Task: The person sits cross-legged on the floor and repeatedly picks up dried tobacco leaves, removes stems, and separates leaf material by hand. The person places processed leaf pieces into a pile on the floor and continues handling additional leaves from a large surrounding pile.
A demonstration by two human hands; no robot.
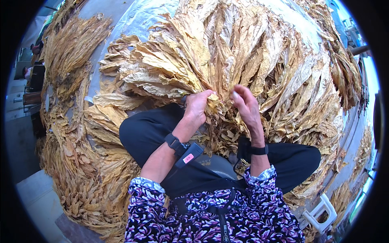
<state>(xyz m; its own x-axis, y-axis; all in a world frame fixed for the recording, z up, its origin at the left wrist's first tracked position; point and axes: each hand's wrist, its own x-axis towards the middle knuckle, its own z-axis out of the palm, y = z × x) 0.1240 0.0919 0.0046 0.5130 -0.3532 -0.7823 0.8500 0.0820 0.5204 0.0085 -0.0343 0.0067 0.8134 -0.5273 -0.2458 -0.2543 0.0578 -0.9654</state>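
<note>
A wide fan of dried tobacco leaves (239,52), golden to brown and wrinkled, spreads out in front of my crossed legs. My left hand (197,106) is closed around the gathered stem ends of a bunch of tobacco leaves (166,69), whose blades point away to the upper left. To its right, my right hand (248,108) is raised over the stem ends, with bent fingers and the thumb apart. Nothing shows between them. Short, crumpled leaf ends (216,111) lie between the two hands. Black straps circle both wrists.
More piles of leaves lie at the left (73,52), lower left (97,194) and far right (346,69). Clear plastic sheeting (142,18) shows under the leaves at the back. A white plastic stool (322,212) is at the lower right.
</note>
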